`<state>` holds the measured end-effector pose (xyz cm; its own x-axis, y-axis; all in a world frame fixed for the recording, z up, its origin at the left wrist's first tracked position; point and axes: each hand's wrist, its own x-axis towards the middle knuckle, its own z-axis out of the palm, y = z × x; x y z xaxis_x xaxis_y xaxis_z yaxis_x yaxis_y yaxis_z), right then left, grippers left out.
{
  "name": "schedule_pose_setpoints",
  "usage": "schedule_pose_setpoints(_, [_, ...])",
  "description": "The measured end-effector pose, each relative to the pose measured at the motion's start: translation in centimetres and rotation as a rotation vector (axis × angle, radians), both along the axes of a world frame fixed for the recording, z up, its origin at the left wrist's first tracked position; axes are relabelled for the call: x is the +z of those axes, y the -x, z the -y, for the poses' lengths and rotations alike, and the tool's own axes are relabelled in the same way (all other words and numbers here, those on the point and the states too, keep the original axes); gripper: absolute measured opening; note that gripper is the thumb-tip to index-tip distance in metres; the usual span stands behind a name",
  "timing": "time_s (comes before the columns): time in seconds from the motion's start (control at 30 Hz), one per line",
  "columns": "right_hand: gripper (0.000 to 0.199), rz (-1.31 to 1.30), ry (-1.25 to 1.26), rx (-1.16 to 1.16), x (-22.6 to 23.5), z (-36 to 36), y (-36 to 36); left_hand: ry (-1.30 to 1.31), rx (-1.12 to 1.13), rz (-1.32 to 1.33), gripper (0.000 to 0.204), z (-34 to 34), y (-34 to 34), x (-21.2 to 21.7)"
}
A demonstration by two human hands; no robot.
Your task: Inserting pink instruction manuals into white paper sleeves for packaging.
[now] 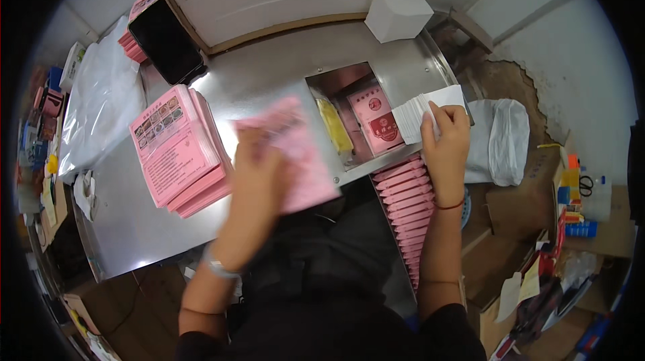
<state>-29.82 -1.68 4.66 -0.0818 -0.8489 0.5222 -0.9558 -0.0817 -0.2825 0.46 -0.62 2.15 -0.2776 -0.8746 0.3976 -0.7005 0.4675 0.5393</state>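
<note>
My left hand [259, 169], smeared by motion, has its fingers closed on a flat pink packet [306, 169] over the table's front edge. To the right, the fingers of my right hand [447, 136] grip a fanned stack of white paper slips [413, 119]. These slips lie over the right side of a rectangular opening in the metal table. Inside the opening rests a pink-and-red printed packet [373, 112], with a yellow piece [334, 126] beside it. Left of my left hand stands a thick pile of pink printed packets [171, 142].
Below the opening, a long row of pink packets [410, 213] overlaps downward. A black phone [164, 42] leans at the back left beside clear plastic wrapping [101, 105]. At the back right sits a white paper block [399, 16]; a white sack [497, 142] stands beyond the table [269, 62].
</note>
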Motion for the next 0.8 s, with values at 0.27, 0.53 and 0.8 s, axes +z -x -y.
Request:
schedule_pose_setpoints(0.27, [0.041,0.551,0.075,0.223,-2.3,-2.8,-5.7,-0.051,-0.199,0.118,0.04,-1.2,1.1,-1.1])
schedule_pose_setpoints(0.53, [0.031,-0.101,-0.131,0.592,-3.3,-0.6,-12.4,0.122,-0.044,0.117,0.031,-1.2,1.2,-1.4])
schedule_pose_setpoints(0.8, [0.023,-0.026,0.102,-0.052,-0.6,-0.2,-1.8,0.067,-0.008,0.536,0.06,1.4,2.6,1.0])
